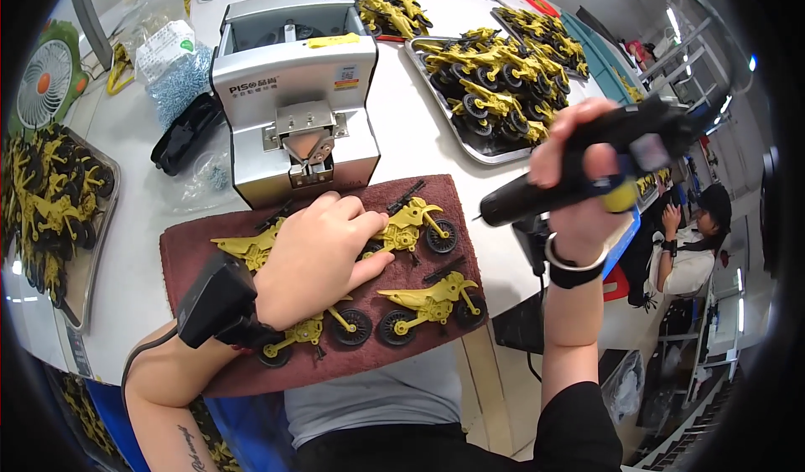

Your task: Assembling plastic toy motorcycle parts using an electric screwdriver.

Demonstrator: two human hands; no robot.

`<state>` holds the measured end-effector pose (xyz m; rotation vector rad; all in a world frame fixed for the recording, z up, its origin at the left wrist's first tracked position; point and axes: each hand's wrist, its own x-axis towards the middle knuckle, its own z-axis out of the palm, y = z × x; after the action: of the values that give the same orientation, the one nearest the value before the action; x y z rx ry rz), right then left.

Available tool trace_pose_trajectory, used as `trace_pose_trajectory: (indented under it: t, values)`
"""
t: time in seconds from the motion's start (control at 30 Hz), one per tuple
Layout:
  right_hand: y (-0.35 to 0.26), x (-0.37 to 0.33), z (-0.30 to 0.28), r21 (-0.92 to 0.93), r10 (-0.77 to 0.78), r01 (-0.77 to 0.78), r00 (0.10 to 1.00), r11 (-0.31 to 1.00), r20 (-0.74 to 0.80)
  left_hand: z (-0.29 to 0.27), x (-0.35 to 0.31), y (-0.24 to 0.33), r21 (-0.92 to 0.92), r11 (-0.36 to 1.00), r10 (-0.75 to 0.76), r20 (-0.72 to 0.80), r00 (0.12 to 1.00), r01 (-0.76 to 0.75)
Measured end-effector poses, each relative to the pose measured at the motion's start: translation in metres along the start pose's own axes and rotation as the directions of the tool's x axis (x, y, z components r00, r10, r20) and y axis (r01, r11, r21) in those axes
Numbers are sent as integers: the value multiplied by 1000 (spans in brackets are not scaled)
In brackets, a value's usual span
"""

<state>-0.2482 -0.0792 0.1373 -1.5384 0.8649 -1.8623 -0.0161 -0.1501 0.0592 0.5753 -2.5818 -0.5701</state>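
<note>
My left hand (314, 250) rests over the brown towel (189, 258), thumb and fingers closed about the rear of a yellow toy motorcycle (404, 227). That toy's black front wheel sticks out to the right, and its rear is hidden under my hand. In my right hand (579, 212), raised off to the right, is a black electric screwdriver (537, 194), tilted with its thin tip pointing left, apart from the toys. Another toy motorcycle (432, 303) lies at the towel's near right. Two more, partly covered by my left hand and wrist, lie on the left part.
Behind the towel stands a silver-grey screw feeder (293, 78). Metal trays heaped with toy motorcycles sit at the left (101, 246) and back right (490, 155). A bag of small screws (176, 82) and a green fan (49, 78) are back left. Another person (692, 250) sits far right.
</note>
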Motion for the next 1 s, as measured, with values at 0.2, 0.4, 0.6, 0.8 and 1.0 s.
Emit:
trace_pose_trajectory:
  t: [0.2,0.4,0.6,0.8,1.0]
  values:
    - [-32,39,19,156,-14,1,996,988,85,0,-3,0,15,1000,-4,19,1000,3]
    - [-8,65,69,194,-42,10,986,981,164,4,-5,-1,68,997,18,27,999,-20]
    - [-2,83,138,290,92,-28,973,957,-212,5,-6,2,115,993,35,15,999,-37]
    - [18,83,156,241,-53,69,996,968,-72,8,-4,2,144,990,-6,79,997,-6]
    - [21,85,155,270,128,-114,991,956,-35,12,-5,1,201,979,14,105,994,-34]
